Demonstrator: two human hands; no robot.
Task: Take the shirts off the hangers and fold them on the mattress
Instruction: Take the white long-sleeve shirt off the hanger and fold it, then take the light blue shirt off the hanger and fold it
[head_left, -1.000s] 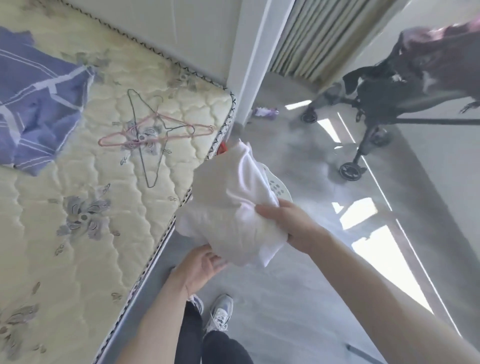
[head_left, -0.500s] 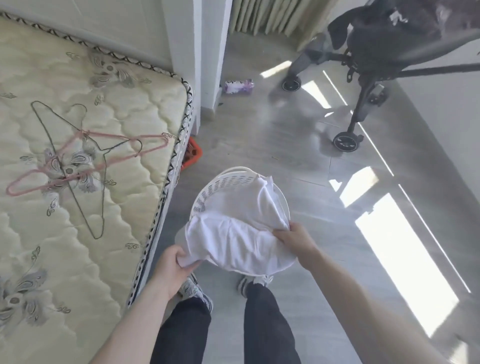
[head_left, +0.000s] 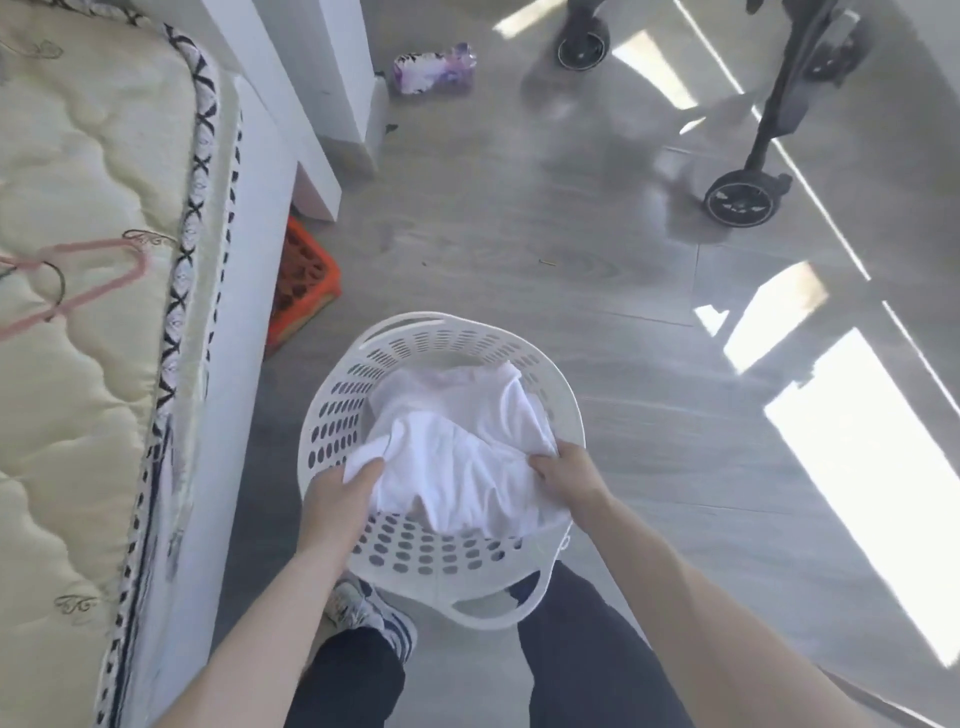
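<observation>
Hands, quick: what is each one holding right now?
Left hand: holding the white shirt over the laundry basket.
Right hand: holding the same white shirt.

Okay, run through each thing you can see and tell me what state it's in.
white shirt, off its hanger, bunched inside the laundry basket.
laundry basket, upright on the floor.
left hand, gripping the shirt's left edge.
right hand, gripping its right edge.
pink hanger, bare, flat on the mattress.
</observation>
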